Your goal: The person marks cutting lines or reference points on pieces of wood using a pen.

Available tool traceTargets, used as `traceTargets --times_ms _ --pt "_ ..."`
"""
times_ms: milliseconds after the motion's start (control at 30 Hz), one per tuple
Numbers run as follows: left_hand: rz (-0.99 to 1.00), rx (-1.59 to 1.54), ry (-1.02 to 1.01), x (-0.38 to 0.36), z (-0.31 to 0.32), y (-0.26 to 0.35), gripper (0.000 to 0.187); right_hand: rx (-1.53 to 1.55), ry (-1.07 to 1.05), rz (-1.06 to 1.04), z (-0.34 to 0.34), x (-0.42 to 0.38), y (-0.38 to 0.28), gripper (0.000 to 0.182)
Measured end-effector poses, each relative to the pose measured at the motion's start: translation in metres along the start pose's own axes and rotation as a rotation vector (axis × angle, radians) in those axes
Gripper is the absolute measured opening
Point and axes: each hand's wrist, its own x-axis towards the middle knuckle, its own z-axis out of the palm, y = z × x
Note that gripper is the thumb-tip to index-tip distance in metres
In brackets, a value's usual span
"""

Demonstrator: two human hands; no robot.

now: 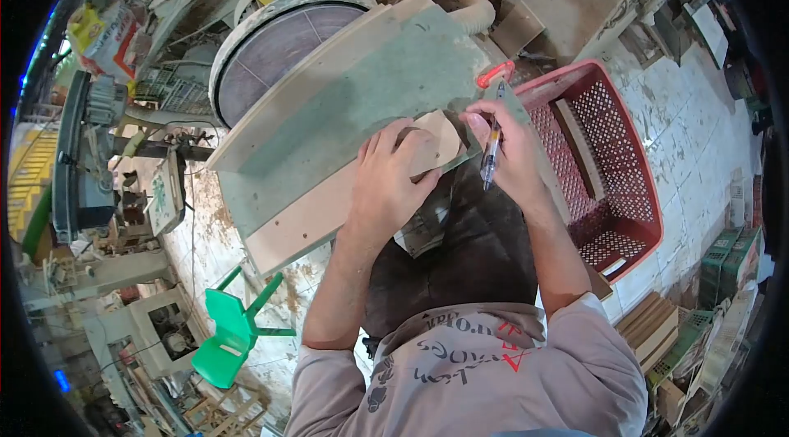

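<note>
A small pale wooden piece (445,138) with angled edges lies at the near right part of the green-topped work table (329,120). My left hand (393,182) is closed on its left side, fingers bent over it. My right hand (511,149) is at the piece's right, with a clear pen (491,146) held between its fingers, tip side hard to make out. The right fingertips are close to the wooden piece; whether they touch it I cannot tell. A red object (496,73) lies just beyond the right hand at the table's edge.
A large round sanding disc (283,50) stands behind the table's wooden ledge. To the right is a red perforated crate (649,190) with a wooden strip inside. A green plastic chair (226,342) stands at lower left. Wood boards (649,326) are stacked at lower right.
</note>
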Motion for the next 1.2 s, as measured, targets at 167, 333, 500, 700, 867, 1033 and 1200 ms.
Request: traceTargets --times_ms 167,333,500,700,867,1033,1200 --pt "0.006 -0.098 0.012 0.003 0.001 -0.003 0.042 0.033 -0.009 0.005 0.0 0.0 0.006 0.02" --pt "-0.026 -0.106 -0.014 0.004 0.002 -0.005 0.039 0.128 -0.012 0.034 -0.001 -0.001 0.005 0.022" --pt "-0.027 -0.063 -0.003 0.005 0.003 -0.001 0.04 0.158 -0.092 0.147 -0.014 0.004 -0.009 0.029" --pt "-0.037 -0.041 0.014 0.004 0.008 -0.002 0.042 0.557 -0.074 0.295 -0.015 0.009 0.003 0.027" --pt "-0.019 -0.031 0.025 0.005 0.009 -0.004 0.043 0.574 -0.139 0.39 -0.018 0.029 0.0 0.021" --pt "-0.029 0.006 0.002 0.006 0.008 -0.003 0.043 0.511 -0.259 0.449 -0.009 0.044 0.005 0.016" --pt "-0.032 0.004 -0.039 0.008 0.006 -0.003 0.046 0.424 -0.301 0.485 -0.003 0.054 0.002 0.015"
